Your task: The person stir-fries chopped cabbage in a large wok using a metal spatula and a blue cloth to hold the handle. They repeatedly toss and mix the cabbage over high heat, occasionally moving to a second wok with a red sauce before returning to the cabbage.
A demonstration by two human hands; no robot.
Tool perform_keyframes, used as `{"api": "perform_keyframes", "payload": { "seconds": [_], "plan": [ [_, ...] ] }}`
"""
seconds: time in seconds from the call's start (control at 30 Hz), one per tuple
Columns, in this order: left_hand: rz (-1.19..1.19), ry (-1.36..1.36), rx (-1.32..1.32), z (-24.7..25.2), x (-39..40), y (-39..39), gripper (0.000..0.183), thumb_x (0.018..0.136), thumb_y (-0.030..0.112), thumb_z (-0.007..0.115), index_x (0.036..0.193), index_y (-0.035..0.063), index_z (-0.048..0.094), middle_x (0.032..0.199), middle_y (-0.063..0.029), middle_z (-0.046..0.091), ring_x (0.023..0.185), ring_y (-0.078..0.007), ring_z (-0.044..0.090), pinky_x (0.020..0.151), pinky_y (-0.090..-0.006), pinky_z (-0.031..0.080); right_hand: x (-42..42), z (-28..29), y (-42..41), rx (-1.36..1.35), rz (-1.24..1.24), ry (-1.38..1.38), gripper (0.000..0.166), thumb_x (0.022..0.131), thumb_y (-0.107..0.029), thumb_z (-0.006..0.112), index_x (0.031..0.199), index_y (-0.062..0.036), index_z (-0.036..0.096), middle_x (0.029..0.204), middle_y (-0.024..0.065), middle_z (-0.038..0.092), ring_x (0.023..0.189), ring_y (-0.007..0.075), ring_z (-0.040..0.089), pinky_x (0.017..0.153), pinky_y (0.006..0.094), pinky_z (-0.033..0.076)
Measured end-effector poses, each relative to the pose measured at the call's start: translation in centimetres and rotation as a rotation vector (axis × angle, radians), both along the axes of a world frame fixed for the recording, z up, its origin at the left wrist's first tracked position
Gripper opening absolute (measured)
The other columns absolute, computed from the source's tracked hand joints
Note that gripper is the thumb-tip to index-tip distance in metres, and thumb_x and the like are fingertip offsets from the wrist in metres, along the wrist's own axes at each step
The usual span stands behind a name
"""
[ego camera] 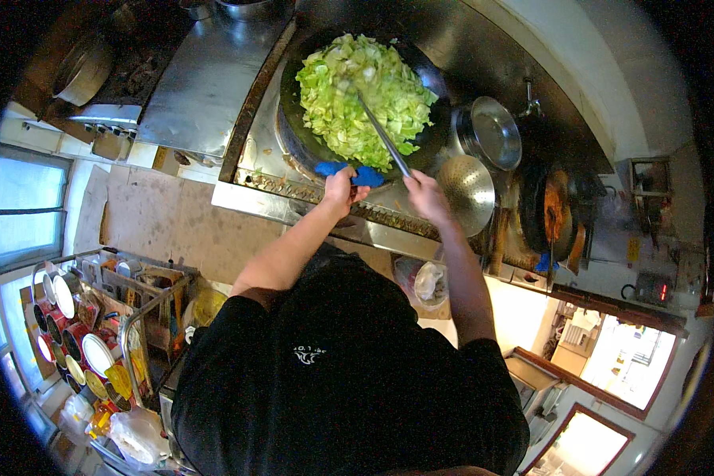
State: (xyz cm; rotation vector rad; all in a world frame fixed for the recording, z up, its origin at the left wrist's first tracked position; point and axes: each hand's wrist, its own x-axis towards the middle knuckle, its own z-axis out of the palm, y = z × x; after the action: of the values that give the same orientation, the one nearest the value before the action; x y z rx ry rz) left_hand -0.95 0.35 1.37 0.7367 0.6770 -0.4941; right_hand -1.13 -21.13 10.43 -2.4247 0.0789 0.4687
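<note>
A large dark wok [297, 128] sits on the stove in front of me, heaped with chopped green cabbage [363, 107]. My left hand [340, 189] grips the wok's near rim through a blue cloth [366, 176]. In my right hand [426, 196] is the long metal handle of a cooking utensil [387, 135], slanting up and left into the cabbage. The leaves hide the utensil's head, so its kind cannot be told. Close to my right hand, a perforated metal strainer [467, 193] lies to the right of the wok.
Metal bowls [495, 132] stand right of the wok, below a wall tap [531, 106]. Farther right is a second wok [550, 214] with orange-brown contents. A steel worktop [205, 77] adjoins the stove at left. Behind my left side stands a metal rack [154, 297] beside several stacked cans [74, 342].
</note>
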Motion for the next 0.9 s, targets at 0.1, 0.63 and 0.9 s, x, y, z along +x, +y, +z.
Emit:
{"api": "perform_keyframes", "payload": {
  "seconds": [0.1,0.63,0.9],
  "plan": [
    [-0.002,-0.008,-0.004,0.4,-0.2,-0.1,0.024,0.092,0.017,0.050,0.096,-0.0070,0.052,0.077,-0.0205,0.064,0.057,-0.0232,0.063,0.054,-0.0344,0.058,-1.9,1.4,-6.3,-0.192,0.038,-0.068,0.037,0.097,-0.036,0.055,0.122,-0.0085,0.061,0.085,0.0150,0.065,0.076,0.0262,0.064,0.070,0.0397,0.049],
    [-0.049,0.000,-0.015,0.0,-0.2,0.5,0.025,0.088,0.016,0.056,0.098,-0.0056,0.050,0.084,-0.0178,0.059,0.068,-0.0278,0.066,0.058,-0.0376,0.059,-1.4,3.7,4.1,0.320,-0.187,-0.094,0.037,0.101,-0.026,0.053,0.127,-0.0012,0.058,0.060,-0.0043,0.045,0.050,0.0058,0.044,0.045,0.0232,0.034],
    [-0.044,-0.006,-0.006,0.1,-0.3,0.8,0.026,0.086,0.018,0.058,0.097,-0.0042,0.051,0.085,-0.0178,0.057,0.069,-0.0281,0.065,0.057,-0.0392,0.058,-0.2,2.7,5.3,0.468,-0.273,0.057,0.034,0.101,-0.027,0.053,0.126,-0.0049,0.057,0.059,-0.0029,0.047,0.040,0.0050,0.038,0.035,0.0234,0.029]
  ]
}}
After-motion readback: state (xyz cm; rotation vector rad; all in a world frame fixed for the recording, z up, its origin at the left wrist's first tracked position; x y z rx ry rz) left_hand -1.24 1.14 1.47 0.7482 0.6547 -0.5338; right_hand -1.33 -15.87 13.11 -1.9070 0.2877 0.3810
